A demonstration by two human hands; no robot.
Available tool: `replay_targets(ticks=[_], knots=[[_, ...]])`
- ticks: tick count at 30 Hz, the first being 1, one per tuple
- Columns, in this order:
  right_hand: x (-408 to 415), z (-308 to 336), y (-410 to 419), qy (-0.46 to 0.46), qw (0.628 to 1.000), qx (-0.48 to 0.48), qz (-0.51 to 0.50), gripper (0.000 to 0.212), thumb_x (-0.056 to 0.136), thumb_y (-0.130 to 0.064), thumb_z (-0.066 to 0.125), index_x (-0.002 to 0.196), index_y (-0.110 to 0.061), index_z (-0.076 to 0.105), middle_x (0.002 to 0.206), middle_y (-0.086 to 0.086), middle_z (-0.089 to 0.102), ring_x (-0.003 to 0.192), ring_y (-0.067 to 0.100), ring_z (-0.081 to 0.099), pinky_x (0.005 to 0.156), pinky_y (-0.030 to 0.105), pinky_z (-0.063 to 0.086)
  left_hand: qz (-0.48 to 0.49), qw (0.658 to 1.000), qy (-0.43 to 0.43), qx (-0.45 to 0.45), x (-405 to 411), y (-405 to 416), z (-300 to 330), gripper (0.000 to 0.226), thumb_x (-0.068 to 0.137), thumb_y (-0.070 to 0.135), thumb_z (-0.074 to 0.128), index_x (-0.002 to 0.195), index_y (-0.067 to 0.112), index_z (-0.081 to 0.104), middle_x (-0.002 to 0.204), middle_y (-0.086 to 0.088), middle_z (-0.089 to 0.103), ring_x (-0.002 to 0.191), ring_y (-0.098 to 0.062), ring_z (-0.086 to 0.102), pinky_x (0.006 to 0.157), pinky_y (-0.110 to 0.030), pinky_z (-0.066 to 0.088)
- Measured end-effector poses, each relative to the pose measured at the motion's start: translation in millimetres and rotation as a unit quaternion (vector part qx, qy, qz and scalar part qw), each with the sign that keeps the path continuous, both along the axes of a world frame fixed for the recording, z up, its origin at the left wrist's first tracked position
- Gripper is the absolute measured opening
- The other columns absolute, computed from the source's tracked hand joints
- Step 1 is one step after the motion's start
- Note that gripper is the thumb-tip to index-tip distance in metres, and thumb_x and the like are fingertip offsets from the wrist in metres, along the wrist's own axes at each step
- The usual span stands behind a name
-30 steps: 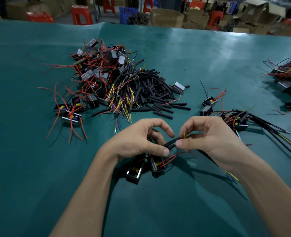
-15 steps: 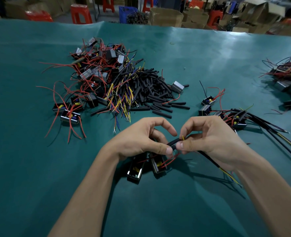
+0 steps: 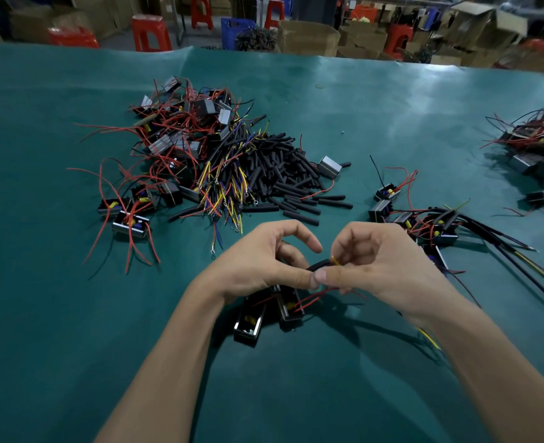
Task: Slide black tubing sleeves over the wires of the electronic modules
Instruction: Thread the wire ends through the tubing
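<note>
My left hand (image 3: 258,266) pinches a smooth matte black sleeve (image 3: 320,266) between thumb and curled fingers; my right hand (image 3: 389,266) pinches thin yellow wires (image 3: 335,260) at the sleeve's mouth, entry hidden by fingers. Two boxy black modules (image 3: 269,311) lie under my left palm, partly covered, on the teal mat (image 3: 72,314). Farther: loose tube pile (image 3: 291,177), tangled red-wired modules (image 3: 174,145).

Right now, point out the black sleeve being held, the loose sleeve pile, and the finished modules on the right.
black sleeve (image 3: 319,266), head view, its curved middle.
loose sleeve pile (image 3: 283,174), head view, the pile's centre.
finished modules (image 3: 437,233), head view, a module body.
</note>
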State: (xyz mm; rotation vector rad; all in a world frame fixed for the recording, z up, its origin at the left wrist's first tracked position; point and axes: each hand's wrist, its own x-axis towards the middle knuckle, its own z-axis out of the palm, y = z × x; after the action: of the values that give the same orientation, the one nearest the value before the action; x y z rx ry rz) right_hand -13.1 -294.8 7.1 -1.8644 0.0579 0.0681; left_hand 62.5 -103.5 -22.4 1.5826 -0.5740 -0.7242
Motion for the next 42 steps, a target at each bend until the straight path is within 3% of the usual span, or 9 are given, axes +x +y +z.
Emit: replay_targets(ticks=[5, 14, 19, 25, 32, 36, 39, 42], knots=[[1.7, 3.2, -2.5, -0.006, 0.999, -0.037, -0.005, 0.025, 0.070, -0.007, 0.091, 0.073, -0.017, 0.069, 0.065, 0.013, 0.070, 0.057, 0.019, 0.064, 0.056, 0.029, 0.055, -0.007, 1.000, 0.009, 0.001, 1.1, 2.1, -0.8, 0.040, 0.078, -0.004, 0.081, 0.110, 0.009, 0.061, 0.081, -0.015, 0.072, 0.073, -0.021, 0.057, 0.069, -0.026, 0.046], [1.0, 1.6, -11.5, 0.007, 1.000, 0.006, -0.006, 0.027, 0.072, -0.002, 0.088, 0.075, -0.019, 0.067, 0.067, 0.017, 0.072, 0.054, 0.025, 0.062, 0.058, 0.034, 0.052, -0.082, 0.997, 0.007, 0.011, 1.9, 12.5, 0.3, 0.036, 0.086, -0.012, 0.068, 0.118, 0.002, 0.059, 0.095, -0.017, 0.076, 0.080, -0.018, 0.067, 0.072, -0.021, 0.051], [1.2, 0.0, -7.1, 0.053, 0.998, 0.027, 0.028, 0.035, 0.063, -0.021, 0.092, 0.088, -0.018, 0.068, 0.068, 0.009, 0.069, 0.062, 0.024, 0.063, 0.056, 0.032, 0.049, -0.072, 0.997, -0.018, 0.033, 3.5, 11.3, -1.2, 0.034, 0.083, 0.000, 0.078, 0.112, 0.010, 0.064, 0.083, -0.011, 0.070, 0.073, -0.022, 0.055, 0.061, -0.023, 0.043], [5.7, -0.5, -5.1, 0.048, 0.999, 0.007, 0.024, 0.034, 0.073, 0.002, 0.087, 0.093, -0.010, 0.064, 0.069, 0.015, 0.071, 0.055, 0.019, 0.058, 0.051, 0.027, 0.049, -0.064, 0.997, -0.019, 0.041, 6.3, 12.4, -3.5, 0.031, 0.082, 0.006, 0.082, 0.109, 0.011, 0.066, 0.075, -0.004, 0.068, 0.066, -0.016, 0.054, 0.060, -0.021, 0.042], [3.2, 2.8, -13.2, 0.037, 0.999, -0.009, -0.001, 0.027, 0.071, -0.001, 0.087, 0.086, -0.010, 0.067, 0.073, 0.015, 0.073, 0.065, 0.030, 0.063, 0.053, 0.033, 0.049, -0.056, 0.998, -0.024, 0.035, 6.3, 10.7, -4.5, 0.019, 0.084, 0.001, 0.077, 0.101, -0.003, 0.070, 0.080, -0.009, 0.072, 0.071, -0.015, 0.061, 0.064, -0.017, 0.047], [2.2, 2.8, -3.9, 0.029, 0.996, -0.064, 0.055, 0.015, 0.080, -0.010, 0.086, 0.087, -0.020, 0.077, 0.078, 0.004, 0.076, 0.066, 0.020, 0.066, 0.048, 0.025, 0.047, -0.046, 0.998, -0.031, 0.027, 6.1, 9.8, -5.5, 0.016, 0.084, 0.000, 0.078, 0.097, -0.004, 0.071, 0.077, -0.006, 0.070, 0.069, -0.012, 0.059, 0.062, -0.016, 0.046], [4.2, 2.4, 0.6, -0.002, 0.996, -0.087, 0.032, 0.007, 0.082, -0.011, 0.084, 0.082, -0.016, 0.079, 0.069, 0.009, 0.074, 0.061, 0.019, 0.068, 0.048, 0.027, 0.049, -0.031, 0.999, -0.035, 0.026, 6.4, 8.4, -6.5, 0.020, 0.082, 0.003, 0.080, 0.099, 0.000, 0.070, 0.077, -0.003, 0.069, 0.067, -0.011, 0.060, 0.062, -0.017, 0.046], [2.7, 5.2, -4.5, -0.011, 0.999, -0.044, 0.007, 0.008, 0.081, -0.003, 0.083, 0.078, -0.007, 0.077, 0.064, 0.014, 0.072, 0.058, 0.020, 0.067, 0.051, 0.027, 0.053, -0.034, 0.999, -0.036, 0.018, 7.6, 7.7, -8.8, 0.019, 0.083, 0.003, 0.079, 0.100, 0.002, 0.070, 0.081, -0.005, 0.073, 0.068, -0.011, 0.064, 0.064, -0.015, 0.047]])
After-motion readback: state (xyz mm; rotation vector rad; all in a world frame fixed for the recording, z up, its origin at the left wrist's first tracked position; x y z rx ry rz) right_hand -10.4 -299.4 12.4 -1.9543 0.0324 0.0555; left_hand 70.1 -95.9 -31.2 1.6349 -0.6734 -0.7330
